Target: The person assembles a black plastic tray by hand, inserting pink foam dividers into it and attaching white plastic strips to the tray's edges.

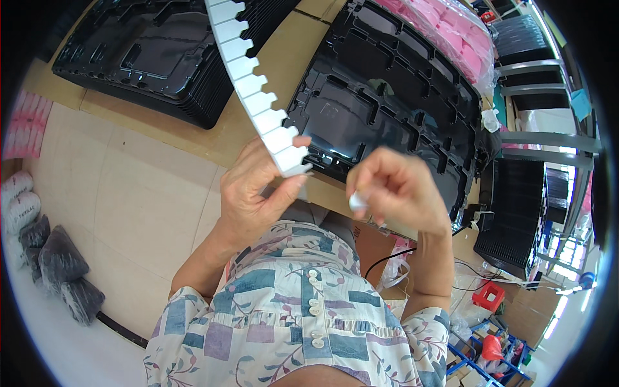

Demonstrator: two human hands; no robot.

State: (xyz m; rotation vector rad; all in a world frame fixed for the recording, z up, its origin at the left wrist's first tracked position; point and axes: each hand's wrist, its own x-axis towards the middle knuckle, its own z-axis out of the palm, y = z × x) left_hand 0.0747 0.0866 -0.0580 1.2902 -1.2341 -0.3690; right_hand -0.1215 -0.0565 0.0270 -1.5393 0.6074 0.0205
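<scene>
My left hand point(255, 180) is closed on the lower end of a long white notched strip point(253, 87). The strip curves upward out of view, with toothed tabs along its right edge. To the right, my right hand point(396, 190) pinches a small white piece point(356, 201), apart from the strip; its exact kind is too small to tell. Beyond both hands lies a shiny black moulded plastic tray point(400, 97) with several recesses. My hands are raised in front of its near edge.
A stack of black trays point(155, 71) stands at the far left of the brown tabletop point(193, 138). Pink pieces in clear plastic point(451, 32) lie behind the tray. More stacked black trays point(516, 213) stand at right. Dark bags point(61, 258) rest on the floor at left.
</scene>
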